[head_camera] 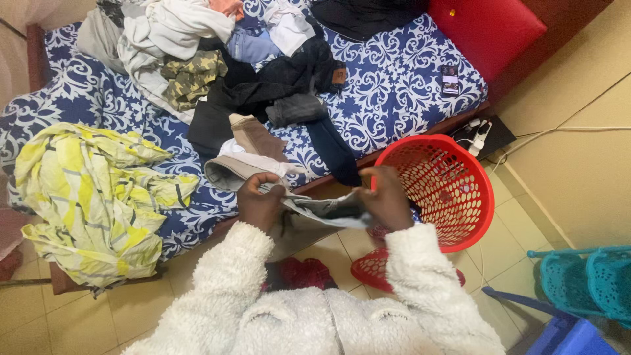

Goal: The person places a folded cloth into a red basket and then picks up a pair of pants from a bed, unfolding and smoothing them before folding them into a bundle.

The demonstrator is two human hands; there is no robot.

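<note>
Sleeves of white fleece lead to both hands, which meet just off the near edge of the bed point(394, 85). The left hand point(259, 200) has its grip closed on one end of a grey garment point(315, 213); the right hand point(388, 197) has its grip closed on the other end, so the cloth hangs stretched between them. A red laundry basket point(460, 197) stands on the tiled floor just beside the right hand. A yellow patterned sheet point(92, 197) lies at the bed's left edge. A clothes pile point(223, 66) sits toward the far edge, and a phone point(450, 79) lies near the right edge.
</note>
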